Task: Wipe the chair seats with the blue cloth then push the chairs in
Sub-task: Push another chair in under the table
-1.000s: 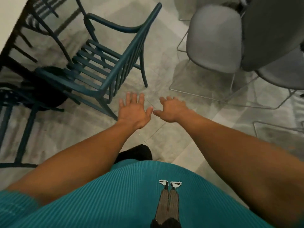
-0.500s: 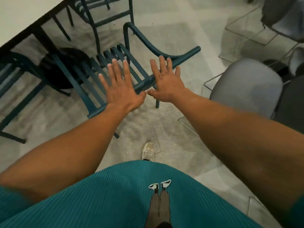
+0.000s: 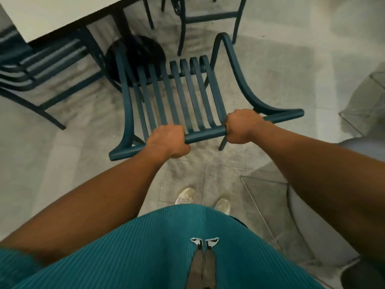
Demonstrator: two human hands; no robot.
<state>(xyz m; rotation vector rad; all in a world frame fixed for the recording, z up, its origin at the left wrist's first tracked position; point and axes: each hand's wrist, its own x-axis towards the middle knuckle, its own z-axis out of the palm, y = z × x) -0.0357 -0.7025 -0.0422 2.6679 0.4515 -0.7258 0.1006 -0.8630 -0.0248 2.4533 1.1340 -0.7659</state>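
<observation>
Both hands are now wrapped around the top rail of the blue chair (image 3: 183, 94). Half a second ago they hovered flat and spread just above that rail; now the fingers are curled over it. The left hand (image 3: 168, 142) makes its grip on the rail left of centre, near where the back slats meet it. The right hand (image 3: 242, 127) makes its grip further right, close to where the curved armrest joins the rail. Each grip is closed firmly on the rail, knuckles up.

The chair has also turned in the view: earlier it sat at an angle, now its slatted back and seat run nearly straight away from the person, toward the white bench (image 3: 54, 13) at upper left. The front of the seat lies near the bench's black round base (image 3: 143, 49), not under the benchtop. A second blue chair (image 3: 37, 67) sits at the left, partly under the bench. The person's shoes (image 3: 186, 196) stand on the tiled floor (image 3: 270, 69) just behind the chair. No cloth shows.
</observation>
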